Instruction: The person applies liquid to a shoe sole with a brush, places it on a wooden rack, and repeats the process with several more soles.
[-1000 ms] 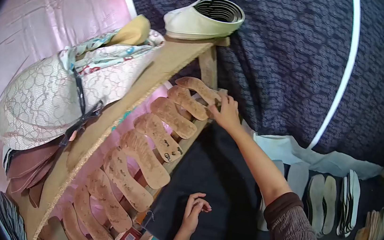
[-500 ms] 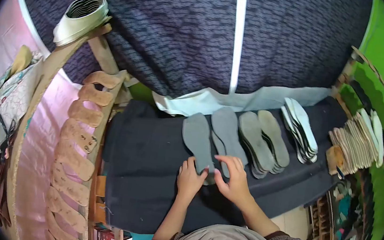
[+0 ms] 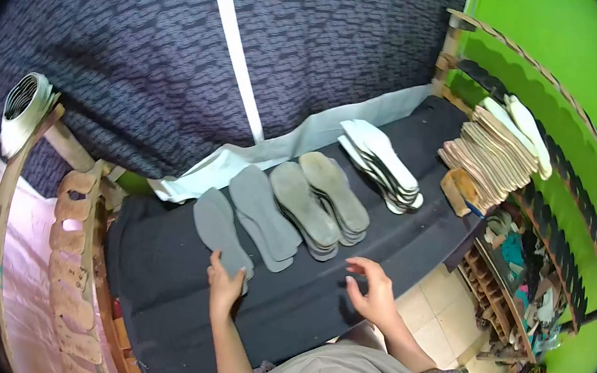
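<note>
My left hand (image 3: 225, 289) is at the heel end of the leftmost grey insole (image 3: 217, 221), thumb and fingers closed about its edges. The insole lies on the dark cloth. Right of it are more grey insoles (image 3: 259, 204), overlapping one another. Two stacks of duller grey-green insoles, a left stack (image 3: 301, 198) and a right stack (image 3: 331, 186), come after those. My right hand (image 3: 374, 297) hovers over the front of the cloth, fingers apart and holding nothing. The nearest insoles to it are the grey-green stacks.
A fanned stack of white-topped insoles (image 3: 379, 155) lies farther right on the dark cloth (image 3: 163, 274). Beige layered pieces (image 3: 490, 153) and a brown block (image 3: 456, 190) sit at the right end. Wooden racks stand at the left (image 3: 73, 257) and right (image 3: 571, 188).
The view has swung to the right. My right hand has left the grey insole and moved right, over the cloth. My left hand remains at the insole's heel.
</note>
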Motion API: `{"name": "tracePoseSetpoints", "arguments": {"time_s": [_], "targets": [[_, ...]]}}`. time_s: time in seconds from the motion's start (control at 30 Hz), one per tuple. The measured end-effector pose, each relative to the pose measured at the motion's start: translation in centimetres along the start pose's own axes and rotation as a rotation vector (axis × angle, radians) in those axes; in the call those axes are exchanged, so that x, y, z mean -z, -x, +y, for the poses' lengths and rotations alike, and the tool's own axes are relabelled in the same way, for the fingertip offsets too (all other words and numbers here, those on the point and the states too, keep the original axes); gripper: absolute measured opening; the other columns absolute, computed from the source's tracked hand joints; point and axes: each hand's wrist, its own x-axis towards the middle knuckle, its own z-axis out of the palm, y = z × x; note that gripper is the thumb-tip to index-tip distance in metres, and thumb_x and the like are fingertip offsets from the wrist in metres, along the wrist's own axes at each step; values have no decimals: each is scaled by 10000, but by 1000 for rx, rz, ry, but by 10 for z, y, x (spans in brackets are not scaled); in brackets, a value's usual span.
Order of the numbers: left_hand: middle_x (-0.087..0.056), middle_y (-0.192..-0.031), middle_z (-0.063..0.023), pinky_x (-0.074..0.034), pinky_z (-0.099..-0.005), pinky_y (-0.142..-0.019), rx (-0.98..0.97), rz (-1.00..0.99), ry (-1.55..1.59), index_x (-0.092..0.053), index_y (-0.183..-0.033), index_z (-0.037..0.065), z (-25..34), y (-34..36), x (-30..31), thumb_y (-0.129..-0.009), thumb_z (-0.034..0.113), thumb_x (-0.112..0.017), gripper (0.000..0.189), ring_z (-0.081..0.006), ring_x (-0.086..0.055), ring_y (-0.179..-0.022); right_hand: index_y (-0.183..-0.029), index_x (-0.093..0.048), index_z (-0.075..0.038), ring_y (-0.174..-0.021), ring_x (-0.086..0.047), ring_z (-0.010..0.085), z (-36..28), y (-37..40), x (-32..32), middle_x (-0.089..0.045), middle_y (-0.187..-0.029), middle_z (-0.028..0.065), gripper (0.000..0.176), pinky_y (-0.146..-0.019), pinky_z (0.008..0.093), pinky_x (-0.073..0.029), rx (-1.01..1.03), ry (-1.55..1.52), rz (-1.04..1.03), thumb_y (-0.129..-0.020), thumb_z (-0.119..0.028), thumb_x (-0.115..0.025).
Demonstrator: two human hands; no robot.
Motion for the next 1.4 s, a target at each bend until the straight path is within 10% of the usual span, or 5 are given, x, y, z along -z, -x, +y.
{"name": "tracePoseSetpoints", "arguments": {"time_s": [0.3,0.4,0.7,0.93,1.4], "targets": [[-399,-1227,-244,-327,-392,-973,-35,351,118,-262,-1388,56,109,41,-41,-727,31,-572,730,-357,-413,-1142,-1074,-571,-67,-959,-550,298,44,-33,68,-598,-1005,110,299,-863,388,-433,154,24,-183,-778,-77,-615],[-423,-1132,-143,-396,-242,-793,-98,117,598,-232,-1426,123,161,56,-90,-692,-48,-497,799,-193,-478,-994,-1066,-573,-72,-948,-544,294,70,-44,110,-594,-995,103,306,-847,390,-433,180,49,-153,-765,-66,-623],[-521,-1052,-247,-536,-516,-762,31,-797,1612,-124,-1407,203,274,75,-264,-657,125,-462,826,-366,-605,-870,-1035,-603,-111,-1003,-509,276,141,-67,239,-546,-1100,92,395,-854,381,-379,94,549,248,-665,-134,-737],[-547,-981,-194,-554,-436,-621,57,-971,1650,-210,-1358,196,270,65,-333,-958,444,-243,472,-318,-618,-740,-1035,-612,-104,-916,-581,292,224,-71,256,-583,-1063,104,375,-780,379,-469,-43,335,125,-685,-84,-742],[-546,-1024,-220,-532,-410,-667,-183,-799,1532,-119,-1404,142,258,70,-324,-963,429,-309,560,-300,-614,-770,-931,-624,5,-825,-662,287,197,-94,275,-664,-941,163,348,-750,335,-524,335,233,434,-617,152,-652]]}}
